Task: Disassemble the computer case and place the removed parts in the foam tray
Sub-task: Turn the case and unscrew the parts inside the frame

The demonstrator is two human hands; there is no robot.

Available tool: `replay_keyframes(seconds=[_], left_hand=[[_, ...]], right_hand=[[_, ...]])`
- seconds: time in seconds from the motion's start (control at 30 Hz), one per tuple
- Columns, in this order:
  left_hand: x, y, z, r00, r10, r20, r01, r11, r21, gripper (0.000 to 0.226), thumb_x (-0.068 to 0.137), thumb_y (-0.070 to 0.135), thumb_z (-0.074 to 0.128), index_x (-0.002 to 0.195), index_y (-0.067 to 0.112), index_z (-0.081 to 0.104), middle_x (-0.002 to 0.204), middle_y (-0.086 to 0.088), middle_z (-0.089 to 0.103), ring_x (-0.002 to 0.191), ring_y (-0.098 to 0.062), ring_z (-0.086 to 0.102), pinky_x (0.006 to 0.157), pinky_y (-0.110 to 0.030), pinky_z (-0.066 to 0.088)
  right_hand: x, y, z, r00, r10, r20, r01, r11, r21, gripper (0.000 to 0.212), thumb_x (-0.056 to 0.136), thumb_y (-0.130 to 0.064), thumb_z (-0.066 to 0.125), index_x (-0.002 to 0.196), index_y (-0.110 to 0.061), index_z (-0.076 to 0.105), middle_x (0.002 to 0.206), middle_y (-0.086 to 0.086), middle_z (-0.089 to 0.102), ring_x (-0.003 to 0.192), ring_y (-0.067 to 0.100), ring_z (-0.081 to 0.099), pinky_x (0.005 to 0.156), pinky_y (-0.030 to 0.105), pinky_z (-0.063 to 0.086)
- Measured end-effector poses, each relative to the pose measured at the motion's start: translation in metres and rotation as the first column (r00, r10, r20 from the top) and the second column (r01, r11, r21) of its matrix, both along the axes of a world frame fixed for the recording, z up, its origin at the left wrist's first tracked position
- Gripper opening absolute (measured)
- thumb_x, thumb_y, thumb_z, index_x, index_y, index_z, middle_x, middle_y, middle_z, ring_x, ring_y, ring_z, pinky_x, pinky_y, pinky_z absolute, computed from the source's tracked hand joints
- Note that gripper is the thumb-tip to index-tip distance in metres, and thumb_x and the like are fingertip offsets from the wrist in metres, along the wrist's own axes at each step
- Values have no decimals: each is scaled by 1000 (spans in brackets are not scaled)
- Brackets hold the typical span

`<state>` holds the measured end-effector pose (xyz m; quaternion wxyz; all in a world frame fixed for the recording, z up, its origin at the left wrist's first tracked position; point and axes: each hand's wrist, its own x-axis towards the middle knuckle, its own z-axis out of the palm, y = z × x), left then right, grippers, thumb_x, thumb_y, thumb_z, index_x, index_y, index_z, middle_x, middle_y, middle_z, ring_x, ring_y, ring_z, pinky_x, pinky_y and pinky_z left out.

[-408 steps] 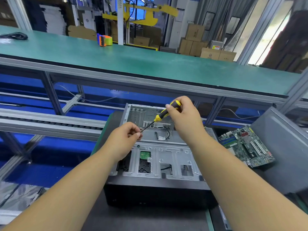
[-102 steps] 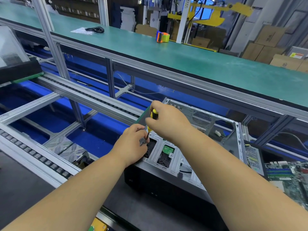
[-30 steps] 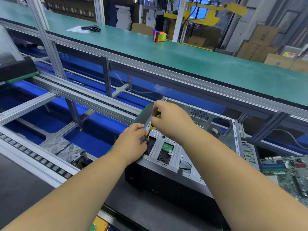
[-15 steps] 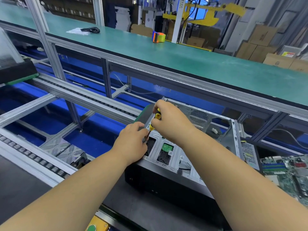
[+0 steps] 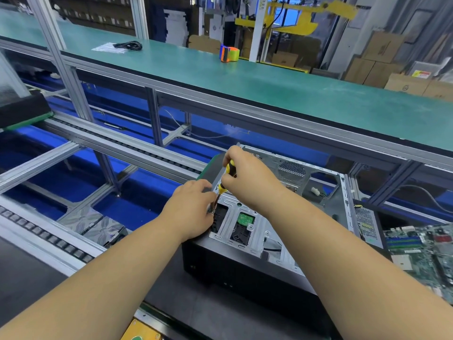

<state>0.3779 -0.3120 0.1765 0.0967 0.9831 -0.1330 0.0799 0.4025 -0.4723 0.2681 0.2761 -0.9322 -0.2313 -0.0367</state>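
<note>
Both hands are down at the near-left corner of the computer case [image 5: 282, 231], which lies open on its side on the dark work surface, just below the long green bench [image 5: 245, 77]. The right hand [image 5: 247, 180] has its fingers curled round the yellow-and-black handle of the screwdriver [image 5: 229, 171], gripping it from above with the tool nearly upright, leaning a little. The shaft runs down and to the left from that fist to the case's silver drive cage [image 5: 245, 227], at its left edge.

The left hand [image 5: 191, 212] sits right beside the shaft, knuckles up, fingers bent in toward the tip. Fingertips are bunched at the point where the tip meets the metal; they look to be pinching or steadying something small there, but whether that is the shaft itself or a screw I cannot tell, the fingers hide it. The heel of this hand rests over the case's black front corner.

A green circuit piece [image 5: 245, 218] shows through a cage opening just right of the left hand. To the right of the case lies a motherboard [image 5: 421, 253]. Far behind the case, on the green bench, stands an orange tape dispenser [image 5: 229, 53], and further left along it a coiled black cable [image 5: 128, 45].
</note>
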Motion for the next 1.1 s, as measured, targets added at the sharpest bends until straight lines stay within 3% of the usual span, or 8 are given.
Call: replay_keyframes(seconds=[0.2,0.37,0.6,0.73,0.87,0.97,1.1], left_hand=[[1,2,3,1000,-24,5,24,1000,1,32,85,35,61,114,23,66,139,6,45,125,-20,41,103,-40,39],[4,3,1,999,-37,0,37,999,8,35,88,38,59,120,26,63,141,8,43,128,-18,38,107,-39,35],[5,2,-2,998,-44,36,43,999,13,33,89,36,57,117,22,66,136,6,48,122,-20,44,103,-37,36],[5,1,-2,999,-39,36,39,999,8,31,89,35,57,116,22,66,134,7,50,119,-20,45,102,-38,38],[4,0,-1,999,-34,36,33,999,10,32,89,37,58,117,23,65,134,7,49,120,-19,45,103,-37,37],[4,0,-2,999,-20,34,20,1000,10,33,89,38,59,118,24,65,135,8,49,120,-18,45,103,-38,38],[4,0,-3,999,-21,42,21,1000,8,32,88,37,60,116,23,65,134,8,50,119,-19,46,102,-38,39]], right_hand=[[2,2,2,1000,5,-8,-5,999,-43,12,86,-23,56,94,-20,48,81,-2,53,67,19,49,54,32,37],[5,3,6,996,-34,81,49,981,-186,34,94,-55,50,90,-21,51,76,-3,60,70,18,54,55,33,39],[2,5,8,1000,-21,11,22,997,-78,11,91,-24,57,99,-18,50,89,1,60,78,22,57,67,38,50],[0,3,7,1000,-15,17,17,996,-93,10,90,-26,54,96,-19,52,88,-1,58,77,23,56,64,37,47],[1,0,7,997,-23,80,37,983,-177,28,96,-46,52,94,-18,52,77,-3,60,72,19,54,60,36,45],[2,-1,8,999,-5,37,9,993,-118,22,97,-39,56,97,-17,53,71,-8,58,68,15,52,57,33,39],[1,0,6,1000,-13,19,14,997,-75,12,95,-24,55,102,-17,49,83,0,59,74,22,56,61,35,44]])
